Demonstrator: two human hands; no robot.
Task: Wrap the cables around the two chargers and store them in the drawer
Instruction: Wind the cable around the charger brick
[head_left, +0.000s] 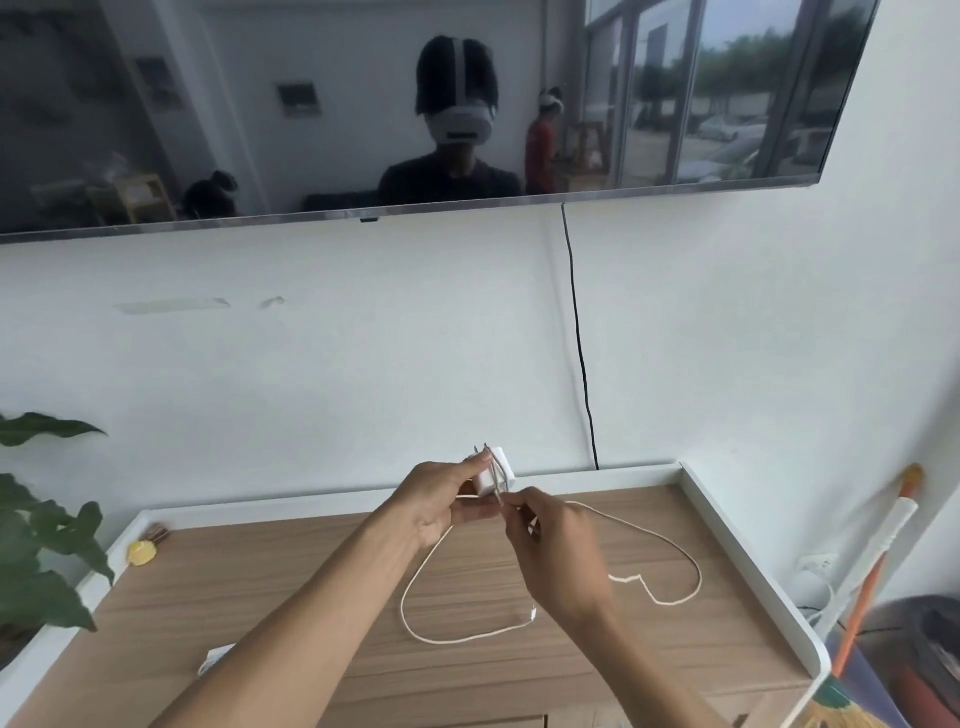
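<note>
The head camera looks down on a wooden table (727, 530) with a raised white rim, set against a white wall. The left hand (441, 501) holds a white charger (503, 470) above the far edge, fingers curled round the block with its prongs pointing up. A few turns of cable already cross its body. The right hand (558, 553) pinches the white cable (410, 587) between thumb and fingertips just beside the charger, apparently in the middle of laying another turn.

Most of the cable is unwound. One strand drops from the hands and sweeps round on the tabletop to a white connector (531, 616). Another loop (696, 571) lies to the right and disappears behind the right wrist, so I cannot tell whether it is the same cable. A second white charger (215, 659) lies near the front left, partly hidden by the left forearm. No drawer is clearly in view.

The likeliest fault is slack. If the pinch lets go or tension drops, the turns around the smooth block may spring off. Winding close to the prongs could catch the cable on them or kink it at the plug end. The trailing loops may cross as they are drawn in and knot, or drag the connector across the wood. They could also snag the second charger and pull it towards the edge.
</note>
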